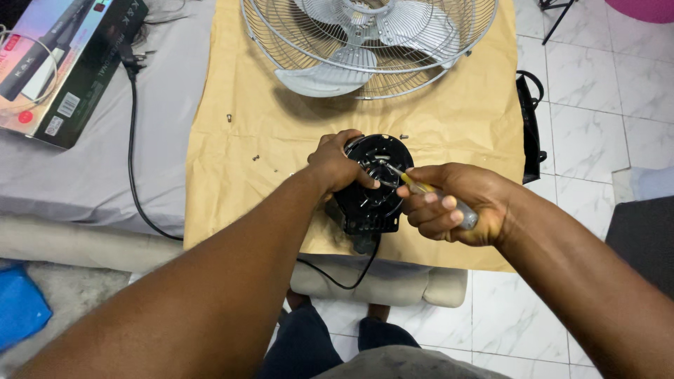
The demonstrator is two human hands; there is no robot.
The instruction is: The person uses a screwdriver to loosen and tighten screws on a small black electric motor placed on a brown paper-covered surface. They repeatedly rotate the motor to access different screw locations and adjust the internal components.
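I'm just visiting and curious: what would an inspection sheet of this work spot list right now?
Surface: tan paper sheet over a grey cushioned top.
Job's things: black fan motor housing; screwdriver, tip at the housing's middle.
Clutter: loose screws; fan cage with blades; printed box.
Grippers: left hand grips the housing; right hand grips the screwdriver.
Cables: black cord down the grey top; another under the housing.
Surroundings: white tiled floor.

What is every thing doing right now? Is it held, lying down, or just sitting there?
Left hand: grips the black motor housing.
Right hand: holds a screwdriver, tip in the housing.
Fan cage: lies flat on brown paper, blades inside.
Loose screws: lie on the paper.
Box: lies closed.
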